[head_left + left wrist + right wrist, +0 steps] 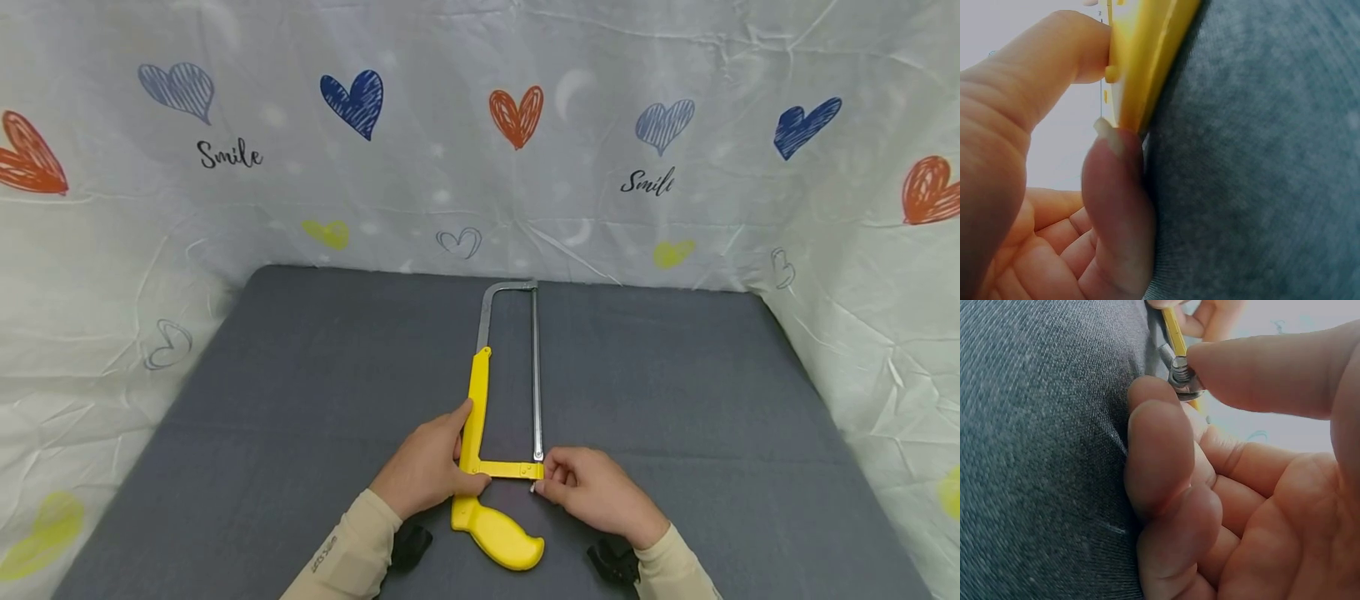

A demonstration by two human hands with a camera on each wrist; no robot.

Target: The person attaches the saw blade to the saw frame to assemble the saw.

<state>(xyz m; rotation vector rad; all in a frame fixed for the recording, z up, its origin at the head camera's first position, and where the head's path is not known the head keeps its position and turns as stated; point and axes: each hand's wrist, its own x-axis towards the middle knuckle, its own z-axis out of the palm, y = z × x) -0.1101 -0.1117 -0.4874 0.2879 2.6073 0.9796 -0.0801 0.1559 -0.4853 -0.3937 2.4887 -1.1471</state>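
Observation:
A hacksaw [480, 400] with a yellow frame and handle lies flat on the grey table, its metal bow toward the back. Its blade [536, 375] runs along the right side. My left hand [427, 467] holds the yellow frame just above the handle, thumb and fingers on either side; the left wrist view shows the yellow edge [1147, 56] between the digits. At the blade's near end, my right hand [596, 487] pinches a small metal wing nut [1182, 381] on a threaded bolt. The right thumb [1260, 378] presses against it, the other fingers curled close to the cloth.
Grey cloth covers the table [675, 375]. A pale curtain [450, 192] printed with hearts rises behind and at both sides. Black wrist straps [615, 562] show below the sleeves.

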